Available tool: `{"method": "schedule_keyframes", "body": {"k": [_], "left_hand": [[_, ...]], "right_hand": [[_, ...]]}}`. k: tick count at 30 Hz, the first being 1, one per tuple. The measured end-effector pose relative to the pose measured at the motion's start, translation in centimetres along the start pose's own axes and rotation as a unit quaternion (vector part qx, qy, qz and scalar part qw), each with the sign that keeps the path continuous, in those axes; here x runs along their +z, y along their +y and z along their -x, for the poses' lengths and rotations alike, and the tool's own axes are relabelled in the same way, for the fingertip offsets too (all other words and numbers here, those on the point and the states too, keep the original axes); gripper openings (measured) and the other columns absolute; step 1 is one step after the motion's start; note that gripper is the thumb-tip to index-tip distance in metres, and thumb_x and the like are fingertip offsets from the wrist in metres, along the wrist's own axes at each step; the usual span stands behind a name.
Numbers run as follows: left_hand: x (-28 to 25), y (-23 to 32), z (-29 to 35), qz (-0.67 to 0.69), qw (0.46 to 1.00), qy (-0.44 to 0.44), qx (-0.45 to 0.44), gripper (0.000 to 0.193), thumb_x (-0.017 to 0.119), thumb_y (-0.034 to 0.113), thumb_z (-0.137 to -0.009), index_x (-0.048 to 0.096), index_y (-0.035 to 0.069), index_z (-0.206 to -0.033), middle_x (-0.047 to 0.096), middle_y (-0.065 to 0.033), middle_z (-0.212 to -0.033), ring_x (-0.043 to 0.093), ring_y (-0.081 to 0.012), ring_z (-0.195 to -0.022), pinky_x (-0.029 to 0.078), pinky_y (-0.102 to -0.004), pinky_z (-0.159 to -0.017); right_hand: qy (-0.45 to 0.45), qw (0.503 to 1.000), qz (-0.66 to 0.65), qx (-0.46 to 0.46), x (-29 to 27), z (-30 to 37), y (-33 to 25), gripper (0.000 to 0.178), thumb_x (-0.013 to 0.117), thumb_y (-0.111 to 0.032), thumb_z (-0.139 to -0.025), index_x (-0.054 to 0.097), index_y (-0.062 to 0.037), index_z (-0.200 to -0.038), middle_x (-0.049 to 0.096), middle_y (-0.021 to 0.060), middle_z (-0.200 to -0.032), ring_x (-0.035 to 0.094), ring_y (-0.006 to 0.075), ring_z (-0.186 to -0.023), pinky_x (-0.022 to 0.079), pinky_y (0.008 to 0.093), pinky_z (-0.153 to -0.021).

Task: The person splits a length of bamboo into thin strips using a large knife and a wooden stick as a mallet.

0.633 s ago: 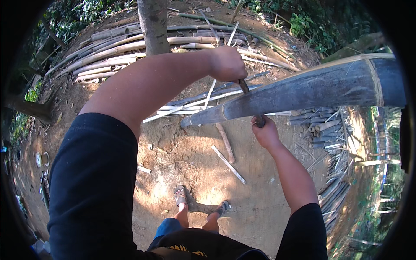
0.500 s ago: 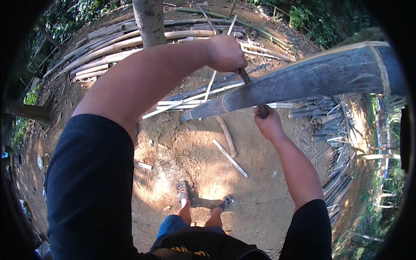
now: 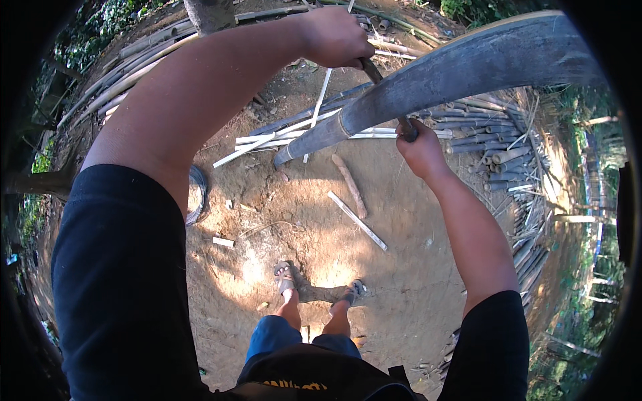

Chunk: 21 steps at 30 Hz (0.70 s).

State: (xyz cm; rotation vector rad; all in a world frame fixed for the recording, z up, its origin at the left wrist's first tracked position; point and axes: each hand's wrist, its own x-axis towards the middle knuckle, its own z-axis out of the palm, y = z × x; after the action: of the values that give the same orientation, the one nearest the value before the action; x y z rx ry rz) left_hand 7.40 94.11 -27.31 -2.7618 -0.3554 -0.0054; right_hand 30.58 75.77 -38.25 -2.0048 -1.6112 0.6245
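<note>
A thick grey-black bamboo pole (image 3: 441, 73) slants from the upper right down to the ground left of the middle. My left hand (image 3: 338, 37) is closed round one end of a dark, rounded wooden handle (image 3: 372, 71) on the pole's far side. On its near side, my right hand (image 3: 422, 148) grips the other end of the same handle. The pole hides the handle's middle; I cannot tell whether it runs through the pole or behind it. Pale split bamboo strips (image 3: 267, 142) lie crossed on the ground beside the pole's lower end.
A stack of cut bamboo (image 3: 505, 156) lies to the right, and long bamboo poles (image 3: 144, 63) lie at the back left by a tree trunk (image 3: 210, 15). A short stick (image 3: 350, 184) and a pale slat (image 3: 358, 220) lie before my feet. Coiled wire (image 3: 197, 195) is at left.
Both hands, the handle and the bamboo pole's upper part have moved up in the picture. The ground has shifted slightly too, and the coiled wire now shows beside my left arm.
</note>
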Motion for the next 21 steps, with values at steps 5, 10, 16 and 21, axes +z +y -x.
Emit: {"method": "schedule_keyframes", "body": {"k": [5,10,16,21], "left_hand": [[2.4,-1.1,-0.8,0.018,0.999,0.024,-0.027,0.026,0.061,0.037,-0.094,0.068,0.012,-0.092,0.072,-0.0127,-0.082,0.071,-0.0354,-0.078,0.057,-0.0481,-0.068],[4.5,0.0,-1.6,0.075,0.99,0.031,-0.117,0.029,0.061,0.041,-0.096,0.07,0.015,-0.106,0.073,-0.0069,-0.088,0.072,-0.0293,-0.085,0.056,-0.0452,-0.075],[-1.7,2.5,-0.2,0.436,0.816,0.359,-0.127,0.06,0.082,0.038,-0.079,0.065,0.007,-0.128,0.071,-0.0117,-0.111,0.068,-0.0205,-0.098,0.054,-0.0373,-0.084],[-10.8,5.9,1.8,0.455,0.7,0.539,-0.115,0.074,0.08,0.033,-0.079,0.049,0.001,-0.138,0.057,-0.0094,-0.122,0.055,-0.0153,-0.102,0.045,-0.0322,-0.092]], "right_hand": [[0.028,0.996,0.085,-0.012,-0.4,-0.8,0.2,0.021,0.063,-0.017,-0.085,0.067,-0.0064,-0.103,0.069,0.016,-0.086,0.066,0.031,-0.079,0.05,0.0394,-0.074],[-0.066,0.985,0.158,0.001,-4.4,-2.8,-1.7,0.022,0.061,-0.015,-0.084,0.067,-0.0062,-0.104,0.07,0.0192,-0.091,0.067,0.0381,-0.086,0.051,0.0422,-0.077],[-0.115,0.992,0.039,0.025,-1.7,0.1,-4.0,0.025,0.064,-0.019,-0.081,0.068,-0.0062,-0.103,0.07,0.0192,-0.094,0.067,0.039,-0.089,0.052,0.0445,-0.079],[-0.106,0.994,-0.012,0.005,0.7,1.2,-8.0,0.026,0.064,-0.019,-0.082,0.067,-0.0037,-0.103,0.069,0.0181,-0.091,0.067,0.0328,-0.084,0.051,0.0414,-0.075]]}}
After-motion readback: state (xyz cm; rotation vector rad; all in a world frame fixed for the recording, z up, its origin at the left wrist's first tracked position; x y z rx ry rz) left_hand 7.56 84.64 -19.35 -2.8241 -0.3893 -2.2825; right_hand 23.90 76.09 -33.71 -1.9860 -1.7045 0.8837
